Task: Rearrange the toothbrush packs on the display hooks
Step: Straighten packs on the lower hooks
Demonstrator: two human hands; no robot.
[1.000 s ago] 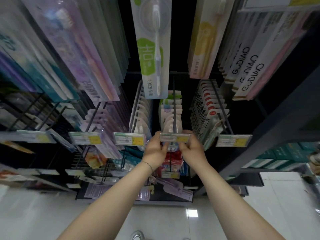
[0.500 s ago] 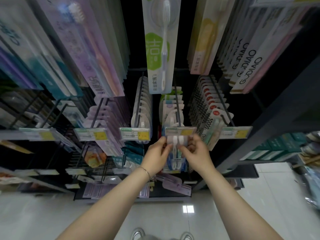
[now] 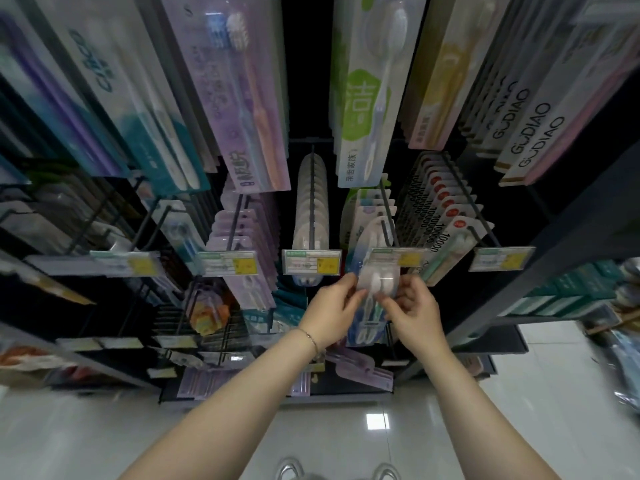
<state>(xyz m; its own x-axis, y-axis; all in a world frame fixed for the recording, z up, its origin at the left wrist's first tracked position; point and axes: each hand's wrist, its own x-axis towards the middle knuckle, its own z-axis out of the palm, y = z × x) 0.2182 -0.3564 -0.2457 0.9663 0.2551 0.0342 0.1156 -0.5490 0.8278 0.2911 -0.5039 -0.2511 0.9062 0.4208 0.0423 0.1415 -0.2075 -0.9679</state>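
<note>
A clear toothbrush pack (image 3: 372, 299) with two white brush heads and a blue lower part hangs just below the price tag (image 3: 398, 258) at the front of a display hook (image 3: 388, 216). My left hand (image 3: 334, 313) pinches the pack's left edge. My right hand (image 3: 414, 315) pinches its right edge. More packs of the same kind (image 3: 367, 216) hang behind it on the hook.
Rows of hooks with toothbrush packs fill the rack: clear packs (image 3: 311, 202) to the left, "10000" packs (image 3: 436, 216) to the right, long green (image 3: 367, 98) and purple (image 3: 239, 98) packs above. A dark shelf post (image 3: 554, 258) stands at right. Glossy floor lies below.
Both hands have dropped from the price tag to just below it, and they now hold the front pack by its edges, drawn toward me off the row.
</note>
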